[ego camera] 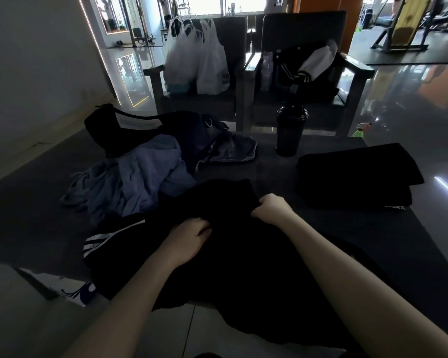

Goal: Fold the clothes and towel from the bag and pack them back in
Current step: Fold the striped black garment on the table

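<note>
A large black garment (243,267) lies crumpled across the near edge of the dark table (269,164) and hangs over it. My left hand (192,236) grips a bunch of its cloth, fingers curled in. My right hand (269,209) pinches a fold of the same garment a little farther back. White stripes of a black garment (106,239) show at the left. A blue-grey towel or shirt (140,182) lies in a heap behind it. The open dark bag (145,130) sits at the back left. A folded black garment (357,174) rests at the right.
A black shaker bottle (291,133) stands mid-table at the back. Two dark armchairs stand beyond the table, one with white plastic bags (197,60), the other with a jacket (308,68). A white printed cloth (70,290) hangs at the table's near left corner.
</note>
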A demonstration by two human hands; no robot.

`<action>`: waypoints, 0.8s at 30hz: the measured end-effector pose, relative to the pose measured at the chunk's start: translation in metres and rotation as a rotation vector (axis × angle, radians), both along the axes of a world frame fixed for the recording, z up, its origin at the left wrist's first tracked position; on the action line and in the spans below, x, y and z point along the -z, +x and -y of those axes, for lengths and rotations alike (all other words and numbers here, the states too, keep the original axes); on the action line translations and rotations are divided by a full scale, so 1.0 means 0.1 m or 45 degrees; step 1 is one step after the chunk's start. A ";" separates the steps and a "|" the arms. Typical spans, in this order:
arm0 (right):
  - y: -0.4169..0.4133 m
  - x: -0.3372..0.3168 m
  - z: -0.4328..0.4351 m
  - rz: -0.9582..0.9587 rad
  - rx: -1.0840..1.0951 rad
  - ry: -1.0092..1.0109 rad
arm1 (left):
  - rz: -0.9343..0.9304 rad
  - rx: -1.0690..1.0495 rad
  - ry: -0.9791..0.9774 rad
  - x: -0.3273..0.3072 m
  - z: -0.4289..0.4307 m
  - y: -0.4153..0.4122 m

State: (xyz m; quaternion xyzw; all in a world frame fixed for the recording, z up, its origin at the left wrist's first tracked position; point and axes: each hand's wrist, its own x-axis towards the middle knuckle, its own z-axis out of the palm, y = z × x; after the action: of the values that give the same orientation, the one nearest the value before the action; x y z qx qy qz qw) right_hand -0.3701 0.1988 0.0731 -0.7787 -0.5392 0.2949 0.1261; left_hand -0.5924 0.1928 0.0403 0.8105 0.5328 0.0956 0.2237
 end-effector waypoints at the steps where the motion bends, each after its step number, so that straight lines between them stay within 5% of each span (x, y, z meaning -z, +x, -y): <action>1: 0.03 -0.01 0.01 -0.007 0.000 0.024 | -0.008 -0.021 0.049 0.03 -0.03 -0.03; 7: 0.33 -0.03 0.15 -0.031 0.047 -0.072 | -0.300 -0.519 0.336 0.15 -0.12 -0.27; 11: 0.29 -0.01 0.03 -0.145 0.070 -0.113 | -0.301 -0.447 0.347 0.19 -0.17 -0.34; 16: 0.10 0.11 -0.12 -0.002 0.097 0.132 | -0.347 -0.470 0.250 0.14 -0.17 -0.43; 22: 0.59 -0.06 0.08 -0.274 0.153 0.425 | -0.237 -0.523 0.343 -0.01 -0.18 -0.59; 24: 0.78 -0.12 0.16 -0.357 0.166 0.443 | -0.360 -0.540 0.326 -0.07 -0.16 -0.56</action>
State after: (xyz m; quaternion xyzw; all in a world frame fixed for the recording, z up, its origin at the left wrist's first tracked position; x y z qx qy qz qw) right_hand -0.2924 0.1827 0.0846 -0.7300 -0.5075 0.2939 0.3510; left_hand -0.6481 0.2084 0.0475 0.7079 0.7000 0.0929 0.0180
